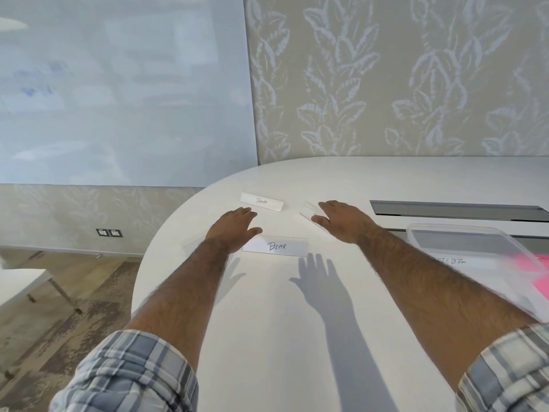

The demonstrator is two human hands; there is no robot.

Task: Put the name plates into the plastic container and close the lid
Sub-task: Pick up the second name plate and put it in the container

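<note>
Two clear name plates lie on the white table [267,322]: one reading "PANDA" [261,201] further away, one reading "BEAR" [276,246] nearer. A third clear plate [309,211] lies partly under my right hand. My left hand [234,230] hovers flat between the PANDA and BEAR plates, fingers apart, holding nothing. My right hand [344,221] reaches over the third plate, fingers spread, touching it or just above it. The clear plastic container [475,251] stands at the right with a plate reading "ZEBRA" [453,261] inside.
A grey cable slot [457,211] runs across the table behind the container. Something pink [537,275] shows through the container's right side. A white chair [23,286] stands on the floor to the left. The table edge curves round at the left.
</note>
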